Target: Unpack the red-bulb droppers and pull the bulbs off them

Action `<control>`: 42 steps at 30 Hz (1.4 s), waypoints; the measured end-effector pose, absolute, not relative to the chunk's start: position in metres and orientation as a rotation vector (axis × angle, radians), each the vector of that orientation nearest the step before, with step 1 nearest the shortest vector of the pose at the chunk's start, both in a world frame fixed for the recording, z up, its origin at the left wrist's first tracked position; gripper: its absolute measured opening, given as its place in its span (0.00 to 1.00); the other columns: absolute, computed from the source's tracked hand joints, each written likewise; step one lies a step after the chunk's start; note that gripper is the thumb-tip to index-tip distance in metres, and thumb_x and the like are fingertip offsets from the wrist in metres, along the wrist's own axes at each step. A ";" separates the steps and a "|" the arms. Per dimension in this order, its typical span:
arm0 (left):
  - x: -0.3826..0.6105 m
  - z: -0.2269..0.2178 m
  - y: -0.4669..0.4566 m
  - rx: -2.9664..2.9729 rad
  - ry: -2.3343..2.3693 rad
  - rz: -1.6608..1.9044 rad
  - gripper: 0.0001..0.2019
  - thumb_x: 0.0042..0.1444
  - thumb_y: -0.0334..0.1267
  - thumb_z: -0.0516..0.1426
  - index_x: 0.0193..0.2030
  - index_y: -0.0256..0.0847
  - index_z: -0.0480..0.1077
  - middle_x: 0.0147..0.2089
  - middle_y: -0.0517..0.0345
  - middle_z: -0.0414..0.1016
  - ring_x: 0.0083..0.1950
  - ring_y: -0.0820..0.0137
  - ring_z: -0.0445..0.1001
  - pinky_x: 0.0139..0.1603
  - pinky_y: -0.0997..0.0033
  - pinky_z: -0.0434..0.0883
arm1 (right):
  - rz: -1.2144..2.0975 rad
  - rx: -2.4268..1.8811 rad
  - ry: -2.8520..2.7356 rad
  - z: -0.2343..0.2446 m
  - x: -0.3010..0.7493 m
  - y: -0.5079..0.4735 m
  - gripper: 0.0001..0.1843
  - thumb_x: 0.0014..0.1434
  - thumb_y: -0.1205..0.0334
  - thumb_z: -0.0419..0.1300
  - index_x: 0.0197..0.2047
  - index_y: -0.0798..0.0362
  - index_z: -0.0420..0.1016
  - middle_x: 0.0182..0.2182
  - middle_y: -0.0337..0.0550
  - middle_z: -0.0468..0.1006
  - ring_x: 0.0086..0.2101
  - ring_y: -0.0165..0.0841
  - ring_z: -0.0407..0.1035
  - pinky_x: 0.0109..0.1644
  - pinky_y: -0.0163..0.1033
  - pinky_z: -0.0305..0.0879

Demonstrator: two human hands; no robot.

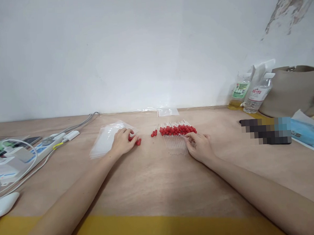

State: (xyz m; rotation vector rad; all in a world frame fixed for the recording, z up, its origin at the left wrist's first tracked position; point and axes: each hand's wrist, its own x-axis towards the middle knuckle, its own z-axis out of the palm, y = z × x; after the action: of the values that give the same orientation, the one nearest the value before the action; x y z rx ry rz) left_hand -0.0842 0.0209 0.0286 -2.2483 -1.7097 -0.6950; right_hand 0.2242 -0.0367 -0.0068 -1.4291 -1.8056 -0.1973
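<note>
Your left hand (122, 141) is sitting left of frame center, fingers curling over loose red pieces (138, 142), beside the clear plastic sheets (100, 142); can't tell if it's gripping them. Your right hand (201, 147) is bending its fingers by the right edge of the clear tubes (174, 146), just right of center; can't tell if it's pinching one. The row of red tips (177, 129) is lying just above those tubes, mid-frame, with two red-tipped sticks (154, 133) lying to its left. Bottles (258, 95) are standing upper right.
</note>
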 end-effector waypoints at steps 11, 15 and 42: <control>-0.071 0.036 0.017 -2.242 -1.694 -0.703 0.13 0.53 0.46 0.49 0.33 0.40 0.69 0.31 0.54 0.69 0.40 0.63 0.67 0.44 0.63 0.60 | -0.293 -1.374 -1.929 -0.010 0.220 -0.033 0.09 0.55 0.62 0.51 0.33 0.50 0.73 0.30 0.40 0.76 0.34 0.32 0.65 0.44 0.41 0.44; -0.048 0.041 0.025 -2.376 -1.664 -0.599 0.14 0.52 0.48 0.49 0.31 0.42 0.71 0.35 0.53 0.70 0.43 0.61 0.67 0.45 0.60 0.59 | -0.282 -1.341 -2.021 -0.008 0.221 -0.037 0.12 0.55 0.52 0.53 0.34 0.48 0.74 0.32 0.42 0.75 0.36 0.34 0.63 0.46 0.43 0.44; -0.028 0.008 -0.030 -2.603 -1.315 -0.906 0.05 0.57 0.38 0.48 0.34 0.40 0.62 0.34 0.59 0.70 0.38 0.68 0.66 0.45 0.63 0.53 | 0.202 -1.450 -1.558 -0.019 0.239 -0.012 0.20 0.56 0.56 0.46 0.45 0.57 0.70 0.42 0.52 0.71 0.43 0.38 0.66 0.47 0.45 0.62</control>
State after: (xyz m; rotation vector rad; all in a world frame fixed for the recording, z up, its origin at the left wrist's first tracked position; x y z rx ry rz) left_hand -0.0275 -0.0296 0.0075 -2.6033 -1.3146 -0.9061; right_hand 0.2389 -0.0125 -0.0192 -1.4495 -1.5581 0.2022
